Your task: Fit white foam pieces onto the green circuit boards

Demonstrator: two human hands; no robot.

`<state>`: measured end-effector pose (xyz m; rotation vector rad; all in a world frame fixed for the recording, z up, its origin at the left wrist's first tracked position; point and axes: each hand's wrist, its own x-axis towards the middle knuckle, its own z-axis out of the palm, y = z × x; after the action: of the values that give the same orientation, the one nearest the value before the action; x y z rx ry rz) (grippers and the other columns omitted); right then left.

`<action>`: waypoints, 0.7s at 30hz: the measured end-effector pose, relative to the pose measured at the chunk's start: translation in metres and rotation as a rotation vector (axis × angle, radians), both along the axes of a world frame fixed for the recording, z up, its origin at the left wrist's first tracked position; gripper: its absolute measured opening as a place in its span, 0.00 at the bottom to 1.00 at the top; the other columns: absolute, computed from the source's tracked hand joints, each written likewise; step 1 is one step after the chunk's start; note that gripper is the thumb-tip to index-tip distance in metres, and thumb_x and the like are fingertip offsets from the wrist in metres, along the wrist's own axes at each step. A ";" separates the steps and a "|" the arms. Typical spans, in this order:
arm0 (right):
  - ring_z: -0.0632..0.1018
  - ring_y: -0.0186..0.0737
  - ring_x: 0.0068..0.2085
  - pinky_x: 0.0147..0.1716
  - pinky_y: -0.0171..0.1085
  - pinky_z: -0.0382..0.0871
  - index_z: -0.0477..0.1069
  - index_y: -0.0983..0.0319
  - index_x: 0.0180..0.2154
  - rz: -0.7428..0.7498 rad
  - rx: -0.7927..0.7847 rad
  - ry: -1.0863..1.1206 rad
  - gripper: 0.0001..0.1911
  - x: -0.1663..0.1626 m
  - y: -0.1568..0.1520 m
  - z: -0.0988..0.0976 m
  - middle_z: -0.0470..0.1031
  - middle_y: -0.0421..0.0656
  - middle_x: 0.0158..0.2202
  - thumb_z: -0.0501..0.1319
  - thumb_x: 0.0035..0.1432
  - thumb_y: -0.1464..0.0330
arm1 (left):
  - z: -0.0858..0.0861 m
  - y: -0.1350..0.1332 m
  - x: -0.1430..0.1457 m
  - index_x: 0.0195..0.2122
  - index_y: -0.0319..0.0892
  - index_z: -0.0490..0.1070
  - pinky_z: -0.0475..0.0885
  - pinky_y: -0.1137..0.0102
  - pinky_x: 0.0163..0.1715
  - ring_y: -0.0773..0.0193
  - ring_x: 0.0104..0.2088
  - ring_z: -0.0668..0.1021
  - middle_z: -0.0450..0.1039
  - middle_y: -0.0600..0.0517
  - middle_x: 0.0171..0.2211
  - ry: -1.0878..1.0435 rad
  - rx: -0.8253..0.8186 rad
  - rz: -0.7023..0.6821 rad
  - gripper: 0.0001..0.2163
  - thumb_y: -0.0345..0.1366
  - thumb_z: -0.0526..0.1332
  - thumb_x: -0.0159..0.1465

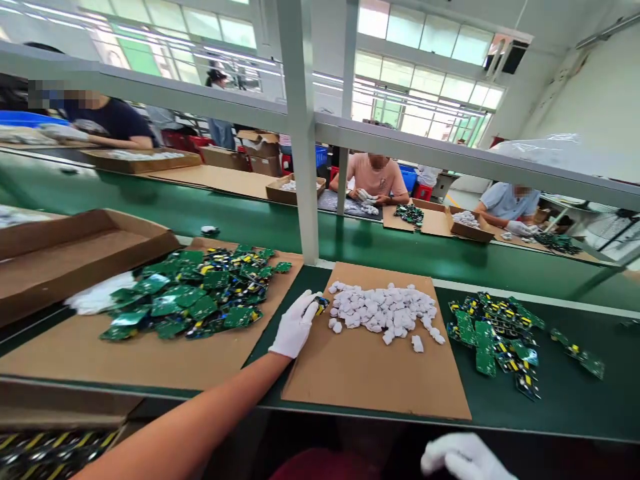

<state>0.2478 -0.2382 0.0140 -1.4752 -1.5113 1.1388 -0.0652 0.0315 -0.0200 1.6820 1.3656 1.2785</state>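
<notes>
Curling just below the bench edge, the gloved right hand point(465, 457) shows bent fingers, and I cannot tell whether they close on anything. Low at the left, under the bench, an open cardboard box point(60, 408) contains rows of black and yellow parts point(55, 453). Over the bench, the gloved left hand point(296, 323) has its fingertips together on a small circuit board point(321, 305), gripping it at the left edge of a flat cardboard sheet point(380, 383). On that sheet, just beside the board, lies a loose heap of white pieces point(383, 308). Right of it, a pile of green boards point(485, 343) sits straight on the dark bench top point(565, 407); to the left, a larger heap of boards point(185, 297) covers part of another cardboard sheet point(150, 365). Behind that heap stands a shallow cardboard tray point(75, 263), its brown bottom showing. Across a green strip point(240, 217), three more trays hold white pieces: a wide one point(150, 168) near a person in a dark shirt point(113, 121), a smaller one point(295, 195) left of a person in pink point(377, 179), and a third point(470, 231) beside a person in light blue point(505, 202). Farther back, cardboard cartons point(263, 157) are stacked.
</notes>
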 end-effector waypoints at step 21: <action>0.64 0.55 0.58 0.56 0.54 0.57 0.66 0.66 0.53 -0.205 0.348 -1.077 0.22 -0.025 0.082 -0.018 0.65 0.53 0.57 0.56 0.55 0.71 | 0.074 -0.045 0.121 0.40 0.38 0.69 0.66 0.78 0.19 0.64 0.28 0.78 0.75 0.45 0.35 -0.973 -1.179 -0.887 0.12 0.42 0.57 0.62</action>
<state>0.2223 -0.1566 -0.0043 -2.0292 -2.0032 -0.1515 0.0555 -0.0132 0.0538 0.4898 0.4076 0.3922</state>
